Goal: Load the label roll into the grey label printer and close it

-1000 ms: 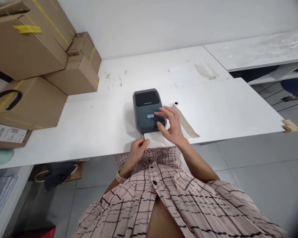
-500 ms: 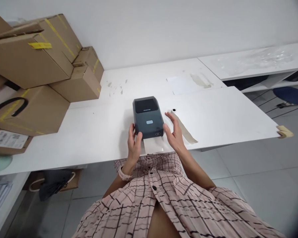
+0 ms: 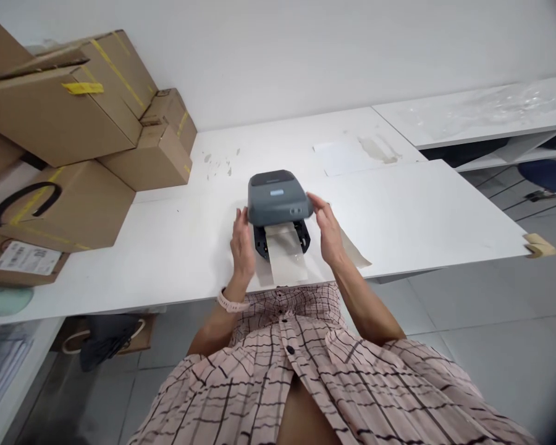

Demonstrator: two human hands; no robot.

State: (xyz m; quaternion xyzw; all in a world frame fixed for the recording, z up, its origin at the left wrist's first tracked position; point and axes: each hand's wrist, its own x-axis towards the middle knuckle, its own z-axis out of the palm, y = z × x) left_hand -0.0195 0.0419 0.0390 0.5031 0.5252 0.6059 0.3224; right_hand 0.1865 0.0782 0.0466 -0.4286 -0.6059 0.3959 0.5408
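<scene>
In the head view, a dark grey device that looks like a label printer (image 3: pixel 278 209) sits near the front edge of the white counter (image 3: pixel 189 247), its lid (image 3: pixel 258 196) tilted up at the front and apart from the black base (image 3: pixel 261 243) there. A pale paper strip (image 3: pixel 288 258) runs out of the base toward the counter's edge. The step in hand seems to be working the lid at its hinge – whether up or down, a single moment cannot settle. As I judge it, the next move calls for level, even pressure on both sides, with the fingers clear of the gap and the strip lying straight.

The left hand (image 3: pixel 243 248) stands upright beside the lid's left edge, fingers nearly straight and pointing away from the body. The right hand (image 3: pixel 328 233) mirrors it, reaching a little farther, its fingertips at the lid's right edge. Each grip is loose and open, curled round nothing; the lid lies between the two hands – how much weight they bear, I cannot tell. Both forearms angle inward from the body, and a beige strip (image 3: pixel 356 252) lies just beside the right hand.
</scene>
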